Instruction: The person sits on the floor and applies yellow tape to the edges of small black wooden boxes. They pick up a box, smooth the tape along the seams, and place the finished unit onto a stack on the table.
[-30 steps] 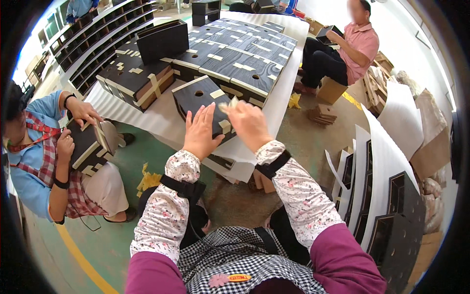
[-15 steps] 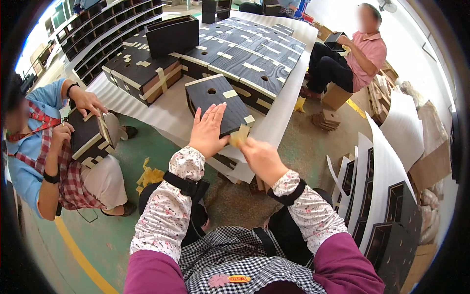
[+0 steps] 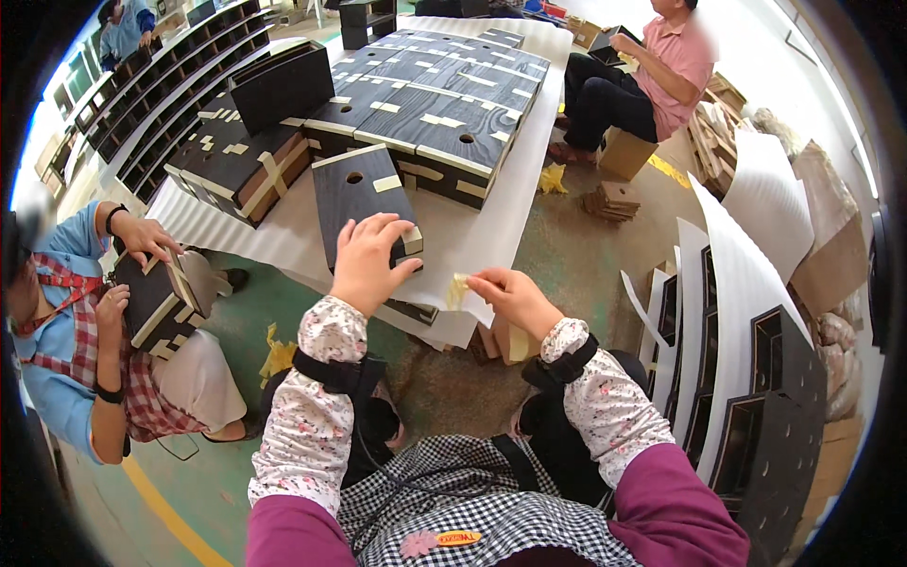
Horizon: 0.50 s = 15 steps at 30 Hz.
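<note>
A black wood-grain box [image 3: 354,203] with a round hole and pieces of pale masking tape lies on the near end of the sheet-covered table. Over its near end is my left hand [image 3: 364,265], fingers bent and spread, thumb out to the side; whether it presses on the box I cannot tell. To the right, off the box, my right hand [image 3: 518,300] pinches a crumpled strip of yellowish masking tape [image 3: 457,291] between thumb and fingers. The box's near lower side is partly hidden by my left hand.
Taped black boxes [image 3: 435,104] fill the table beyond, with an open black box [image 3: 282,87] on top. A person in blue [image 3: 66,312] handles a box at left; another in pink [image 3: 675,66] sits at far right. Black compartment units [image 3: 746,425] stand at right.
My right hand has moved away from the box's near corner, carrying the tape strip to the right. My left hand's fingers have lifted and spread. The whole view has shifted slightly.
</note>
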{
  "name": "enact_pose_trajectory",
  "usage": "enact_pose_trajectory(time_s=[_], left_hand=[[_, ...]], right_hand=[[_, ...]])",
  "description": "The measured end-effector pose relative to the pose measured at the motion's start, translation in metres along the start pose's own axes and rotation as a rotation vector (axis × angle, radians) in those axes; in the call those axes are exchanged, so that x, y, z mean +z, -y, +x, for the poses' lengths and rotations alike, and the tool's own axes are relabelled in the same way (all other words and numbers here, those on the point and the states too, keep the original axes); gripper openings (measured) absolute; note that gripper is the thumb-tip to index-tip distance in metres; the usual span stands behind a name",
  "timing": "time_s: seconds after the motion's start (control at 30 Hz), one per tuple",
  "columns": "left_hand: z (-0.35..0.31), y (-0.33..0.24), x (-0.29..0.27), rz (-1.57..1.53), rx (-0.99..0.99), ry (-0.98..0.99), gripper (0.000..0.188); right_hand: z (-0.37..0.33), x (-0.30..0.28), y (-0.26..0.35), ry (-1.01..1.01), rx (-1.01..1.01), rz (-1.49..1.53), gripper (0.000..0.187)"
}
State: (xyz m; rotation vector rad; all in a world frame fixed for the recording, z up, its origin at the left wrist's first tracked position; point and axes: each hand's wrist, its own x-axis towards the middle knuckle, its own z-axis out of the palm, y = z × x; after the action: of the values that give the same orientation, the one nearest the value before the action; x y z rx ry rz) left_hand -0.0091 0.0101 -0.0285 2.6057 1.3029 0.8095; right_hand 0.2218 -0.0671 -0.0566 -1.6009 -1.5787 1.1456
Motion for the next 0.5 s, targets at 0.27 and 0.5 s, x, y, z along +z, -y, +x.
enact_pose_trajectory(time_s=[0.27,0.5], left_hand=[[0.012,0.004,0.016,-0.014,0.009,-0.118,0.026],[0.013,0.001,0.017,-0.008,-0.008,-0.101,0.021]], right_hand=[[0.013,-0.001,-0.007,-0.070,-0.010,0.198,0.036],[0.014,-0.004,-0.004,-0.155,-0.084,0.295,0.030]])
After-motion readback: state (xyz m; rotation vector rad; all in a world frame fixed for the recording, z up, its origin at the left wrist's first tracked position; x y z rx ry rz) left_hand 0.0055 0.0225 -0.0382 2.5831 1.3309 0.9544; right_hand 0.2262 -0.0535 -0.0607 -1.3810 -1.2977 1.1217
